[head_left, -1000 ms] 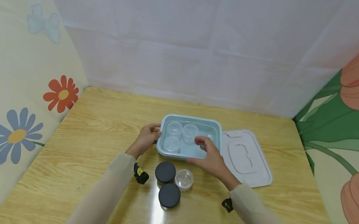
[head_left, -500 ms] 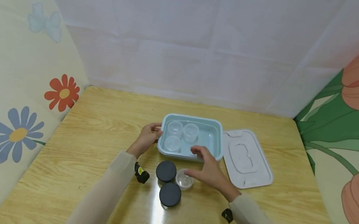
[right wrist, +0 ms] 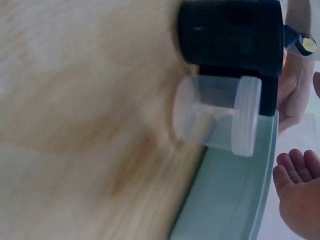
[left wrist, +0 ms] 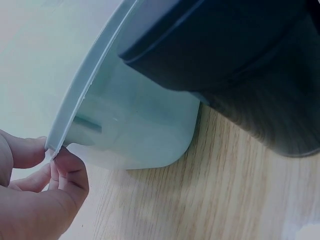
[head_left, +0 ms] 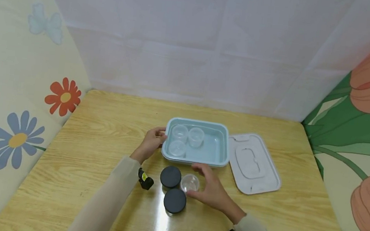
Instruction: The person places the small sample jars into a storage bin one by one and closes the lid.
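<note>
My left hand [head_left: 150, 143] pinches the left rim of a pale blue plastic box [head_left: 219, 161] between thumb and fingers; the left wrist view shows this rim [left wrist: 75, 95] up close. Inside the box, on its left side, stand three clear plastic cups [head_left: 196, 137]. My right hand [head_left: 215, 189] is in front of the box, thumb and fingers spread beside a small clear jar [head_left: 189, 183] with a ribbed lid. In the right wrist view the clear jar [right wrist: 215, 112] stands apart from the fingers [right wrist: 295, 165].
Two black round jars [head_left: 175, 201] stand left of the clear jar, close to it. A white lid [head_left: 254, 165] lies flat right of the box. The wooden table [head_left: 102, 121] ends at a pale cloth [head_left: 178, 53] behind.
My right hand has moved from above the box toward me, down to the clear jar in front. The left hand has stayed on the box rim.
</note>
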`<state>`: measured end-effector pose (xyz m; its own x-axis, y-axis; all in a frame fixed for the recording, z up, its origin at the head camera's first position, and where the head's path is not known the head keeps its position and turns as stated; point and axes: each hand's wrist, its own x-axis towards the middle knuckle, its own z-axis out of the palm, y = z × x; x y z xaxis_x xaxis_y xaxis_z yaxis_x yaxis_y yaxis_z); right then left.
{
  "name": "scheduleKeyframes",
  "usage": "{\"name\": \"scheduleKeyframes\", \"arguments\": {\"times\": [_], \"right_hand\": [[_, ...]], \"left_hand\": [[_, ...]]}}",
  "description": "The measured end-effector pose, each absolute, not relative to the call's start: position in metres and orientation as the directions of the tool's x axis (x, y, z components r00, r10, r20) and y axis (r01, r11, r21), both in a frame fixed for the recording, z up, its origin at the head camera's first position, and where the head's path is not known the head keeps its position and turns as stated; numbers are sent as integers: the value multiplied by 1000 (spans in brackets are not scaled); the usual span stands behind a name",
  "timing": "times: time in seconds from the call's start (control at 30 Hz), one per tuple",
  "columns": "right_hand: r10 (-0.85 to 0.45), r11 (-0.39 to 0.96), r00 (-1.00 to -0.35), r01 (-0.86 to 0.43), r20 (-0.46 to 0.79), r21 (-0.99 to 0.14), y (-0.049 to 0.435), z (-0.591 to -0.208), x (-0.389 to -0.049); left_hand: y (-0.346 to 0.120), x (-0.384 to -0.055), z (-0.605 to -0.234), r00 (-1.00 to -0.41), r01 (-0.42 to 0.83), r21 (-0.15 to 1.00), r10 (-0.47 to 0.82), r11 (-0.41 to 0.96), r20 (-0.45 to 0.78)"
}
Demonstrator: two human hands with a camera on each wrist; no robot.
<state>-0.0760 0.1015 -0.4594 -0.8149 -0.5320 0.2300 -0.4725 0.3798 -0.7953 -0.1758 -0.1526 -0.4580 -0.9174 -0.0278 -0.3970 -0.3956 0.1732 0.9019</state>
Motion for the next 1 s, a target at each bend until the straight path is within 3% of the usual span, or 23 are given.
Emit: {"name": "scheduleKeyframes", "arguments": {"times": [1.0], "right_hand": [[-631, 243, -715, -552, 302, -798, 87, -477, -47]], "left_hand": [[-153, -177, -461, -926, -376, 910, -33, 178, -376]]}}
